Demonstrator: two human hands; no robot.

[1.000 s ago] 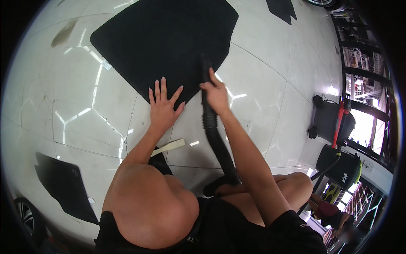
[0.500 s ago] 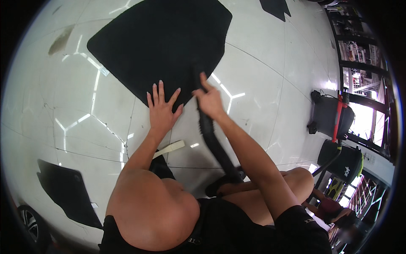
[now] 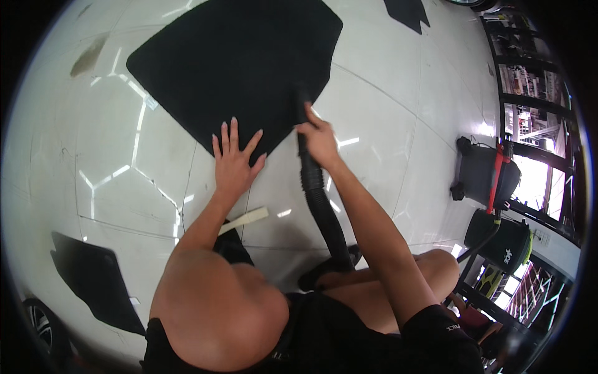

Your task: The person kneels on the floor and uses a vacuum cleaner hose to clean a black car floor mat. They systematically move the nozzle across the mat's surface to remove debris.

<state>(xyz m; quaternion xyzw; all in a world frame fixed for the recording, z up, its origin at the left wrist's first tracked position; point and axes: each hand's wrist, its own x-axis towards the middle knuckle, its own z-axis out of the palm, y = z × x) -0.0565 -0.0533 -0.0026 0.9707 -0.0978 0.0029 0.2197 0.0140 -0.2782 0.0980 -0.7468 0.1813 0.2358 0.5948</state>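
A large black car floor mat [image 3: 230,68] lies flat on the glossy tiles in front of me. My left hand [image 3: 235,165] presses on its near corner, fingers spread and palm down. In my right hand [image 3: 319,138] is the front end of a black vacuum hose [image 3: 313,177], with the fingers wrapped round it. The nozzle reaches over the mat's right edge, and its dark tip barely stands out against the mat. From my hand the ribbed hose runs back toward my right foot.
By my left knee lies a pale flat-handled brush or scraper [image 3: 246,218]. Other black mats lie at the left [image 3: 96,280] and far right [image 3: 408,14]. A car wheel [image 3: 40,324] is at lower left. Dark wheeled bins [image 3: 489,171] line the right side, with another person [image 3: 476,318] below.
My right hand and the hose end have shifted slightly right and forward across the mat. My left hand stays spread on the corner.
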